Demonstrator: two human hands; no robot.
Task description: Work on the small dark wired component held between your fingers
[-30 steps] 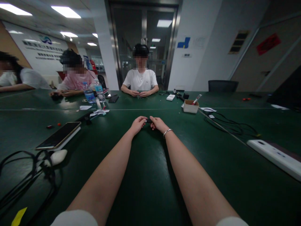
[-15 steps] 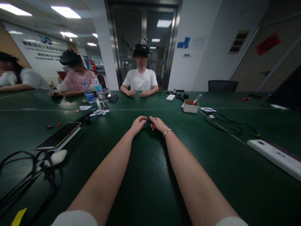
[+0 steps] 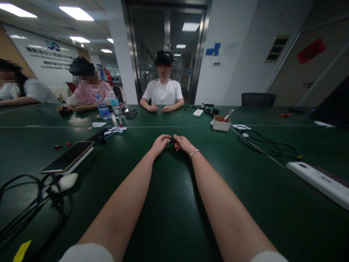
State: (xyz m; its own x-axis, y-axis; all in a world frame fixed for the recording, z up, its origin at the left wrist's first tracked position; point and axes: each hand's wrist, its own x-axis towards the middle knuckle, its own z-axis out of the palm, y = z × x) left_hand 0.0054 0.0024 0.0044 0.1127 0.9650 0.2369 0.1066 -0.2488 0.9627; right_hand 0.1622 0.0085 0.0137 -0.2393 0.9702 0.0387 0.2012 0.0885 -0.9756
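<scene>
Both arms reach forward over the green table. Between my fingertips is a small dark object, too small to identify. My left hand pinches its left side, fingers closed. On its right side, my right hand grips it with thumb and bent fingers; a silver bracelet circles that wrist. The two hands are close together, with the object bridging them just above the tabletop.
At left lie a phone on a white box, black cables and a white mouse-like item. Beyond are bottles, paper scraps and a small box. A power strip lies right. People sit across and at left.
</scene>
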